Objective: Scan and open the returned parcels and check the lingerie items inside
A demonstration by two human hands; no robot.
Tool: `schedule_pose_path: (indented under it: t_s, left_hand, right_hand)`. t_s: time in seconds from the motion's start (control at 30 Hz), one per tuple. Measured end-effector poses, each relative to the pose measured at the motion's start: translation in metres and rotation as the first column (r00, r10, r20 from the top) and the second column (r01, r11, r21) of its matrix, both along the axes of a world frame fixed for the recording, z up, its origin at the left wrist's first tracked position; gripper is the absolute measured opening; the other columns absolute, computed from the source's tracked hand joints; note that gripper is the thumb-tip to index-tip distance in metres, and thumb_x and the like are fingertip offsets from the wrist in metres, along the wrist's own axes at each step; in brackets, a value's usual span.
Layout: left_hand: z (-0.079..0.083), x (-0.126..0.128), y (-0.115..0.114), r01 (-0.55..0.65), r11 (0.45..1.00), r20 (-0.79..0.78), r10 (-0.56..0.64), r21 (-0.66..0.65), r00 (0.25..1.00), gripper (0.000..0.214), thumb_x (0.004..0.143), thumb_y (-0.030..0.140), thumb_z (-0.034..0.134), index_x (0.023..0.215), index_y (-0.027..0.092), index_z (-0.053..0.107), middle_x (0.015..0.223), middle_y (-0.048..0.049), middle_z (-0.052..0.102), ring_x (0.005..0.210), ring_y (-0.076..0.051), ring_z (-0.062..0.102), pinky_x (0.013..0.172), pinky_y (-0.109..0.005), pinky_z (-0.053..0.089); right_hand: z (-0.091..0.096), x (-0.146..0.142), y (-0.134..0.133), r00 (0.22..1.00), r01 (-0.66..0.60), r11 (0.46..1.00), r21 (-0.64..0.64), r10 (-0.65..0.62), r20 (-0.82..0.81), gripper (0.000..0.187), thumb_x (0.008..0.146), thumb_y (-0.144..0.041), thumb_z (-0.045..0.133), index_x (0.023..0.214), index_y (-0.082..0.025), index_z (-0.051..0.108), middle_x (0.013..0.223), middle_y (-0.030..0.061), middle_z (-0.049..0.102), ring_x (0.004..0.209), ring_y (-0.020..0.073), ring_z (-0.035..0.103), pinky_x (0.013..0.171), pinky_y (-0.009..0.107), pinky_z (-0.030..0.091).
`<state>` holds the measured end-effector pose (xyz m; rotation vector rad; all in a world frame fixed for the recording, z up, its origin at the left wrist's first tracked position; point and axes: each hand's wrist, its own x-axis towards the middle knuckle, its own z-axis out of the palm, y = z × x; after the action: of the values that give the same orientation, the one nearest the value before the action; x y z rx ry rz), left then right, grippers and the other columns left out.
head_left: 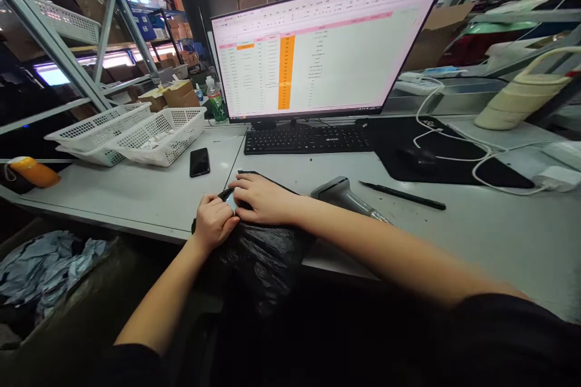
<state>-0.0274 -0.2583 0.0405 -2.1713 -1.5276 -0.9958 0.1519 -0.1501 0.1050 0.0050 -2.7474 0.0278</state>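
Observation:
A black plastic bag [267, 260] lies over the front edge of the white desk, its lower part hanging down. My left hand [213, 221] is closed on the bag's left end, fingers curled in. Beside it my right hand [261, 198] rests on top of the bag with bent fingers, pinching near a small pale blue patch [231, 201] between the two hands. What that patch belongs to is hidden. Just right of my right forearm a grey handheld barcode scanner [336, 190] lies on the desk, partly covered by the arm.
A monitor [345, 66] with a spreadsheet stands behind a black keyboard [308, 139]. White baskets [158, 133] and a phone [200, 162] are at left, a black pen-like tool [403, 195], mouse [420, 158] and cables at right. Crumpled plastic [49, 266] fills a bin below left.

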Motion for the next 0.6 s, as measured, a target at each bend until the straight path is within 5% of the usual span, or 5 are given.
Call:
schedule_pose_path:
  t_s: [0.13,0.33,0.6]
  left_hand:
    - [-0.008,-0.005,-0.005,-0.027,0.998,-0.055,0.03,0.052,0.998,0.054,0.101,0.053,0.033,0.057,0.023,0.041,0.052,-0.0005,0.044,0.055,-0.018,0.042,0.076,-0.04,0.036]
    - [-0.011,-0.007,0.002,0.054,0.995,-0.091,-0.046,0.088,0.995,0.047,0.101,0.045,0.043,0.06,0.022,0.044,0.055,0.0002,0.05,0.057,-0.018,0.045,0.077,-0.038,0.036]
    - [-0.018,-0.089,-0.031,-0.289,0.957,0.052,0.29,-0.033,0.956,0.05,0.1,0.045,0.041,0.055,0.023,0.04,0.05,0.0005,0.044,0.052,-0.018,0.038,0.073,-0.037,0.035]
  right_hand:
    - [0.0,0.02,0.003,0.999,-0.038,0.999,0.01,0.038,0.031,0.035,0.097,-0.044,0.057,0.08,-0.017,0.07,0.089,0.01,0.069,0.089,0.0244,0.056,0.087,0.038,0.043]
    - [0.001,0.044,-0.003,0.993,0.035,0.999,-0.008,-0.034,0.11,0.037,0.097,-0.05,0.056,0.081,-0.018,0.065,0.069,0.0053,0.062,0.067,0.0197,0.047,0.077,0.035,0.038]
    - [-0.007,0.132,0.011,0.982,0.178,0.977,-0.117,-0.17,0.08,0.05,0.106,-0.043,0.04,0.061,-0.022,0.05,0.058,0.0001,0.051,0.06,0.0169,0.046,0.085,0.037,0.043]
